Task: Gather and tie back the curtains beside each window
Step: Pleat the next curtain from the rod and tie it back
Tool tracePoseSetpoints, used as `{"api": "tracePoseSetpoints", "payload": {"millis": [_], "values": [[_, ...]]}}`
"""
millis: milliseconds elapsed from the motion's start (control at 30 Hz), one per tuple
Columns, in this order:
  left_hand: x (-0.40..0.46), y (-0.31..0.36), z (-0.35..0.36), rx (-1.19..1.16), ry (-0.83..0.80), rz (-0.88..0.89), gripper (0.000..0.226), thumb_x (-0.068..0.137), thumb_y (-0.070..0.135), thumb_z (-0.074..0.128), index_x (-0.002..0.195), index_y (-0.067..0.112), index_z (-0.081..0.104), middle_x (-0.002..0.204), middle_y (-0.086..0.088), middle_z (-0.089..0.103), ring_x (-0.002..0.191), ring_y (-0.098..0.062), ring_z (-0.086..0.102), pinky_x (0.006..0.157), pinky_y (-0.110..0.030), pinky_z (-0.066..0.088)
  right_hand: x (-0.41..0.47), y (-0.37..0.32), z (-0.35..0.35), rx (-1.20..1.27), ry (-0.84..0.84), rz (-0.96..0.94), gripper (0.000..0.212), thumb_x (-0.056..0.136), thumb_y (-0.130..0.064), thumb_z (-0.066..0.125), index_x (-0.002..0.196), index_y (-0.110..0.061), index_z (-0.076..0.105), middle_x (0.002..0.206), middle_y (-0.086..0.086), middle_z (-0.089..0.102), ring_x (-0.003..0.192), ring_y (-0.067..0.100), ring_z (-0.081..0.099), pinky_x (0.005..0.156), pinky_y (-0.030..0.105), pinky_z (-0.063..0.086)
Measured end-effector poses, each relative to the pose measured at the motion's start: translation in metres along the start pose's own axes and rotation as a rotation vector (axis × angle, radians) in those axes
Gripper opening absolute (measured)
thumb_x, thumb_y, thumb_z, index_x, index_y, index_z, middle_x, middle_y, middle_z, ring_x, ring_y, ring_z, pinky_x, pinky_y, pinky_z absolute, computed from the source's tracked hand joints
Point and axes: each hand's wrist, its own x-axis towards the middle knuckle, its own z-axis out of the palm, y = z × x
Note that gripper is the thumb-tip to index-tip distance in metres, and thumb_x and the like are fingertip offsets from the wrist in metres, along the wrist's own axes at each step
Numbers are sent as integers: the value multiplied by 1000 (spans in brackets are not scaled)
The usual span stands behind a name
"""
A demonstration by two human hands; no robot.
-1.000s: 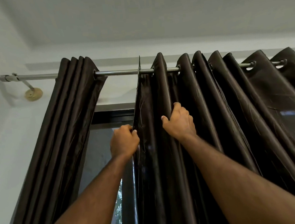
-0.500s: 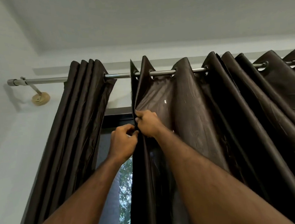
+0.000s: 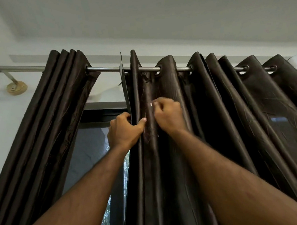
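Both hands clamp the right curtain (image 3: 208, 125) — left hand (image 3: 123, 131) pinching its edge, right hand (image 3: 169, 116) now reaching to 3 o'clock for fold 2, so gathering's progressing.

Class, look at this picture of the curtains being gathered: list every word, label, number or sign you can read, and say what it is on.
None: no readable text shows anywhere in the head view.
The right curtain, held by the left hand and right hand, carries only tiny white specks, not letters.
The left curtain, curtain rod and round wall bracket bear no markings.
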Motion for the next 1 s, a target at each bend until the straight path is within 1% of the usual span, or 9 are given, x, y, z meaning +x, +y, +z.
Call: {"api": "tracePoseSetpoints", "payload": {"millis": [100,233,367,467,600,700,800,900,1000], "values": [[-4,6,10,40,12,75,20,90,30,65,79,13,65,73,-5,63,77,-29,62,64,-36,49,2,19,-30,-387,303,1,31,90,-37,63,118,-22,61,119,4,62,113,27,57,86,40,46],[-7,17,24,12,-58,158,36,91,24,63,64,12,42,66,-11,53,70,-36,52,58,-36,39,10,41,-50,-434,114,242,59,92,-49,65,140,-19,47,137,8,53,130,32,49,102,52,41],[-9,35,30,-34,-85,243,41,92,19,65,61,11,39,61,-11,49,66,-33,48,57,-35,31,12,55,-50,-233,-71,344,43,96,-36,65,136,-22,57,127,7,64,115,29,62,100,48,52],[-8,20,25,0,-87,227,40,93,21,65,61,12,42,62,-7,50,70,-30,48,59,-35,35,6,53,-44,-168,7,319,38,101,-23,56,138,-19,59,125,9,66,112,27,64,89,38,56],[-3,-18,9,15,-61,181,33,91,21,67,62,15,52,60,-2,56,66,-25,55,61,-37,46,-8,37,-25,-140,42,244,40,104,-13,46,142,-14,56,119,9,66,115,31,62,83,30,46],[-2,-36,-1,-21,-86,186,29,91,21,68,65,19,57,62,-1,60,69,-26,59,64,-38,52,-10,23,-3,-128,-34,233,31,101,-8,46,123,-15,66,88,-2,59,101,28,63,74,30,43],[0,-41,-6,-51,-104,230,27,89,23,68,66,14,60,60,-2,60,64,-27,59,63,-42,52,-5,-5,24,-113,-145,159,29,94,-11,51,114,-19,71,111,14,68,109,37,63,87,37,51],[1,-36,-5,-115,-124,266,23,82,24,61,65,8,60,58,-7,59,61,-32,57,58,-47,50,-2,-25,51,-25,-295,4,24,98,-10,46,90,-19,67,98,11,69,94,31,65,79,34,51],[-2,-31,1,-181,-109,244,28,81,29,53,63,8,56,55,-7,55,55,-29,52,55,-50,47,4,-18,52,4,-346,13,30,101,-12,45,118,-19,69,108,4,68,99,19,62,90,32,50]]}}
